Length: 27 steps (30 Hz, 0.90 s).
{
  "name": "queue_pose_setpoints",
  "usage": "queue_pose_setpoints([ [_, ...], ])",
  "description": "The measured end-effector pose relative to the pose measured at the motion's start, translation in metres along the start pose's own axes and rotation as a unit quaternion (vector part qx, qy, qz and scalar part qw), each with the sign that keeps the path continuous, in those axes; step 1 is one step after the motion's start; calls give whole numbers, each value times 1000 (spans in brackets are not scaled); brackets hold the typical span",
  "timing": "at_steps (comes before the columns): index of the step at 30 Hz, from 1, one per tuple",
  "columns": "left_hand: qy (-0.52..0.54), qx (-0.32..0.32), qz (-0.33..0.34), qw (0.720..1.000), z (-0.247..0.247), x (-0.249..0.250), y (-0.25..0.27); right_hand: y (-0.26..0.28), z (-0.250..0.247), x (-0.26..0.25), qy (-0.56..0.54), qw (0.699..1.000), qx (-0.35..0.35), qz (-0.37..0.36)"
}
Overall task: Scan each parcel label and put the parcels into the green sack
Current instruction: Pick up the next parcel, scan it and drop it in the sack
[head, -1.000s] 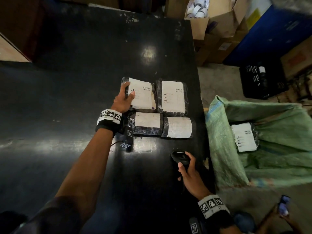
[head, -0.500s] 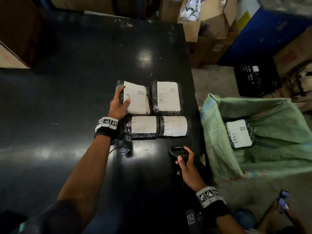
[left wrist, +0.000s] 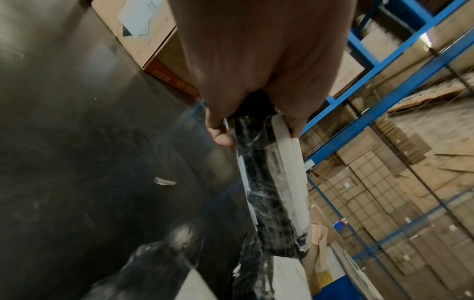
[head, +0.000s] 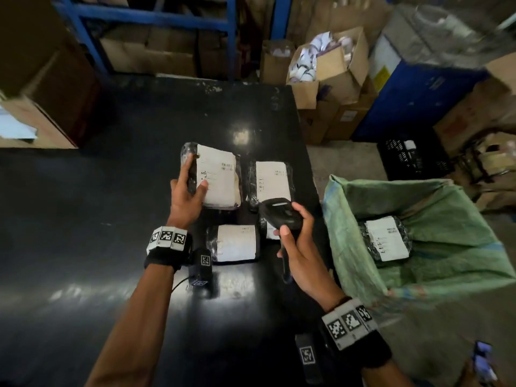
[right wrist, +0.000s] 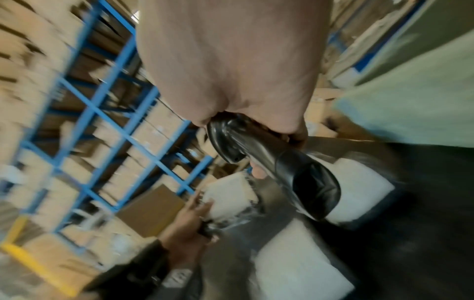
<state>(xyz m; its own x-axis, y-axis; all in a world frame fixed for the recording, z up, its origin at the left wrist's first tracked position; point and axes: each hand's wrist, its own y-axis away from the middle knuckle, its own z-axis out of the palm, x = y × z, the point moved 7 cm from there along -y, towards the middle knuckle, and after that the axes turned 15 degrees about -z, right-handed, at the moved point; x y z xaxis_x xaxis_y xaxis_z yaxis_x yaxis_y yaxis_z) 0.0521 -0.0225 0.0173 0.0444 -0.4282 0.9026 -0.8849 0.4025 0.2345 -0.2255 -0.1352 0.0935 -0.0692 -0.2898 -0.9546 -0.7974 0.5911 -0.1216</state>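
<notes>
Four parcels are showing on the black table (head: 111, 219), and a fifth is already lying label-up inside the green sack (head: 446, 275), which is standing open just beside the table's right edge.

Item in hand: the far-left parcel (head: 217, 177). The left hand (head: 185, 196) is pinching its near-left edge, thumb on the label and fingers curled beneath, and the left-wrist view is showing that parcel raised off the surface.

Scanner (head: 282, 213): the right hand (head: 304, 258) is wrapped around the grip, with the head hovering over the near-right parcel (head: 272, 233) and hiding most of it.

Handling advice, as judgement: the label ought to be tilted flat toward the scanner window, the thumb kept clear of the printed code, and the reading confirmed before the parcel goes rightward to the sack.

Appearance: each parcel is a flat, soft packet in glossy, crinkled black film, carrying a large white paper label with small dark print. The far-right parcel (head: 270, 181) and the near-left parcel (head: 236, 243) are lying label-up and untouched.
</notes>
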Motion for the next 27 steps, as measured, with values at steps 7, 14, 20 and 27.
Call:
queue_pose_setpoints([
  [7, 84, -17, 47, 995, -14, 29, 33, -20, 19, -71, -24, 997, -26, -67],
  [14, 161, -6, 88, 983, -17, 61, 61, -19, 29, -103, -24, 995, -44, -85],
  [20, 209, -13, 84, 974, -14, 68, 72, -20, 28, -117, -22, 994, -31, -104],
  [27, 252, -29, 65, 965, -9, 67, 81, -24, 28, -127, -17, 993, -24, -115],
])
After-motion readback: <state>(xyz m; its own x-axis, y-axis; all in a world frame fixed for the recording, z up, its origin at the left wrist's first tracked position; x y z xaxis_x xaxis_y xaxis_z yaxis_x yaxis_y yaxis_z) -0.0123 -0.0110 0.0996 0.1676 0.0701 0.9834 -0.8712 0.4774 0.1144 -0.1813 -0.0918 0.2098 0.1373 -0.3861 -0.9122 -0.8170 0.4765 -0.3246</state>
